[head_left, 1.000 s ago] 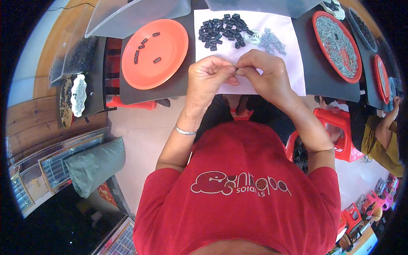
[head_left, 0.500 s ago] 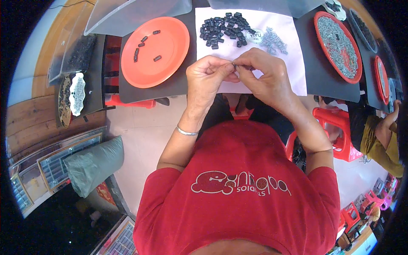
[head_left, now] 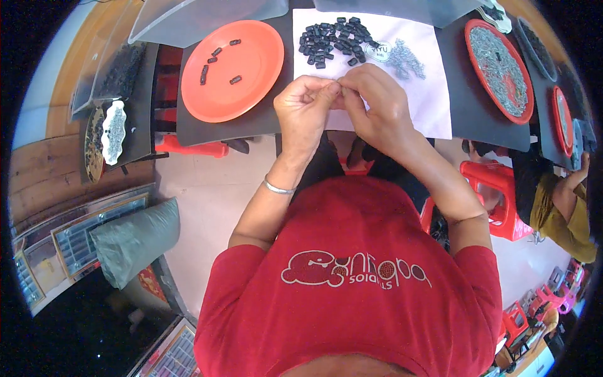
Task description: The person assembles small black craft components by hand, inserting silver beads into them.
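Over the near part of a pale sheet [head_left: 421, 113], my two hands meet fingertip to fingertip. My left hand [head_left: 306, 103] is closed in a pinch. Against it, my right hand [head_left: 380, 107] pinches too, thumb and forefinger together. Whatever lies between the fingertips is too small and covered to make out. Just beyond the hands is a loose heap of small black pieces [head_left: 333, 39], oblong and block-like. To its right lies a small pile of thin silvery pieces [head_left: 407, 61]. On the left, an orange-red plate [head_left: 251, 94] carries several similar black pieces [head_left: 212, 60].
A red tray [head_left: 471, 47] full of silvery pieces stands on the dark table at right. Translucent bins [head_left: 207, 22] line the far edge. A white scalloped dish [head_left: 114, 135] sits at far left. Another person's arm [head_left: 568, 182] shows at right, beside a red stool [head_left: 496, 195].
My joined hands have shifted slightly up and left, still pinched together. The small dark bit visible at the fingertips before is now covered. The view has moved a little.
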Demonstrator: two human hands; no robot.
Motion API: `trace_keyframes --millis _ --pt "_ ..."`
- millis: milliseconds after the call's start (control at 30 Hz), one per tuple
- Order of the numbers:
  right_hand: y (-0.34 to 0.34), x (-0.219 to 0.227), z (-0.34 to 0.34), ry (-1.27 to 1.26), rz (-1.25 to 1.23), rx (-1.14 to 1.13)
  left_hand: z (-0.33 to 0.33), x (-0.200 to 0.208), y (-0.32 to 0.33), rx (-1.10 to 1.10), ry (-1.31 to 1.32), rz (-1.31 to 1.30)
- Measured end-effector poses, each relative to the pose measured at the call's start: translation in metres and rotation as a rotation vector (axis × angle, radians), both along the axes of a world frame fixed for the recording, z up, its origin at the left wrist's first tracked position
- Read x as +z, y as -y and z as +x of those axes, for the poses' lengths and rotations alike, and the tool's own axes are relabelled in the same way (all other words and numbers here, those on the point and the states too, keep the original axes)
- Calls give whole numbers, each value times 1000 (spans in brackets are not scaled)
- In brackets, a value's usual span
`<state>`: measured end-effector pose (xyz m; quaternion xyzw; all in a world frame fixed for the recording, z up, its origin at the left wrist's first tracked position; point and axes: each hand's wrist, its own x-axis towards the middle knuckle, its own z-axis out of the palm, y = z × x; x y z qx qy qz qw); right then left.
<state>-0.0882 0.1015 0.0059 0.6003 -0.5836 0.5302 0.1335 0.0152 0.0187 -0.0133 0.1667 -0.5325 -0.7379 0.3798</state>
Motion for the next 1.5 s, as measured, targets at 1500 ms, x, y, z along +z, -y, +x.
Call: trace_keyframes --millis 1500 --pt "-5 24 -19 365 327 250 6 -3 26 -570 -135 419"
